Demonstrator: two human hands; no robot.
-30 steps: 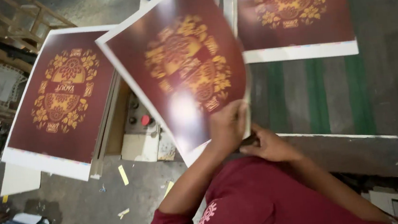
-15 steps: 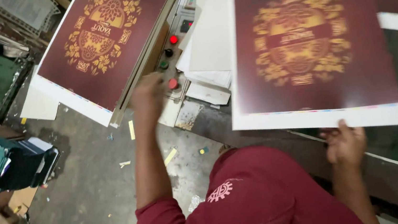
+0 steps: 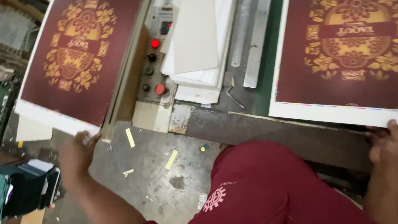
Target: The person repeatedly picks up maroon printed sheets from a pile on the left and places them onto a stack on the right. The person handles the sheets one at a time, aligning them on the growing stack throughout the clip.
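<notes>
— Grey floor down below has little yellow scraps on it. What is up on the green table?

— One big dark red sheet with gold flowers. The right hand pinches its white bottom edge with a thumb on top.

— And the left hand?

— It is open, fingers loose, right at the corner of another red sheet on a stack by the button box. I cannot tell if it touches
</notes>
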